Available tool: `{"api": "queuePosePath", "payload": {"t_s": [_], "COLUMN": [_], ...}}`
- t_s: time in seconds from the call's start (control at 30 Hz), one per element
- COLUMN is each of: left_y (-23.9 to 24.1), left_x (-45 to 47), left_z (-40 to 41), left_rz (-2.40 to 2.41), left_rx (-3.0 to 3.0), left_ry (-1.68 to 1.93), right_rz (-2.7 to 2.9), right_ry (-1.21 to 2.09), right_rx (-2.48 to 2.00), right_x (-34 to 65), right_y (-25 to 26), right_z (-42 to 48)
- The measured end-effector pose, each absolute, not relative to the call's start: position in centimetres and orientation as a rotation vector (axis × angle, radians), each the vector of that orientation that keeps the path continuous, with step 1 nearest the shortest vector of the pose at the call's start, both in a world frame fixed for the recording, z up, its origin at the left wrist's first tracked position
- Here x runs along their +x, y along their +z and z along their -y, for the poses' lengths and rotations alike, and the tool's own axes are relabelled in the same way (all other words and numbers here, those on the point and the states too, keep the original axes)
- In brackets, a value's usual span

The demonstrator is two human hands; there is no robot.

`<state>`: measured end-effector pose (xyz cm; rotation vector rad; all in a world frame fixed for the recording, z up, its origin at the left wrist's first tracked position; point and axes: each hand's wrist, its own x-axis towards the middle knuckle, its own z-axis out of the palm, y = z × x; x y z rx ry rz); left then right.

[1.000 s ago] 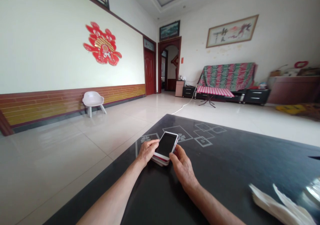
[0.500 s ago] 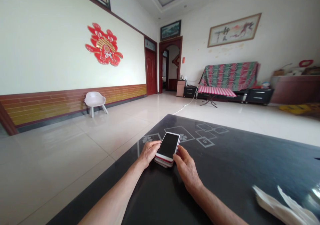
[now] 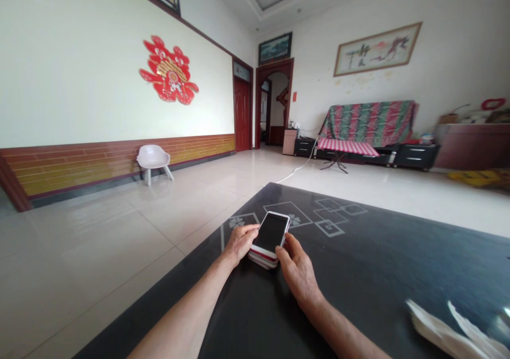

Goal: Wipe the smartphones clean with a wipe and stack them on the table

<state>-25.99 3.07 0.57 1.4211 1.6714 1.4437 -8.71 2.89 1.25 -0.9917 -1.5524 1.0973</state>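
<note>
A white-framed smartphone (image 3: 271, 232) with a dark screen lies on top of a small stack of flat, phone-like things (image 3: 263, 261), one with a red edge. The stack rests on the black table, near its left edge. My left hand (image 3: 241, 242) grips the phone's left side, thumb along the edge. On the opposite side, my right hand (image 3: 298, 266) has its thumb at the near right corner and its fingers along the right edge. Both hands' fingertips are partly hidden, so how far they reach down the stack cannot be seen.
The black table (image 3: 382, 263) has pale square patterns. Crumpled white tissue-like paper (image 3: 446, 327) lies at its near right. Beyond stand a white child's chair (image 3: 153, 160), a small table with a striped pink cloth (image 3: 348, 146) and a white cable (image 3: 297, 169) across the floor.
The whole view has shifted slightly, with the scene a little further right. Both hands stay on the phone, which keeps its place on the stack.
</note>
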Motion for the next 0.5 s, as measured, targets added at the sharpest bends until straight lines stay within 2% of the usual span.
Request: {"api": "queuePosePath", "payload": {"t_s": [0.5], "left_y": [0.93], "left_x": [-25.65], "left_z": [-3.03], "left_rz": [-1.743], "left_rx": [1.520], "left_ry": [1.476], "right_rz": [1.547], "right_ry": [0.958], "right_rx": [-0.971], "right_x": [-8.58], "right_y": [1.21], "right_z": [-2.94]}}
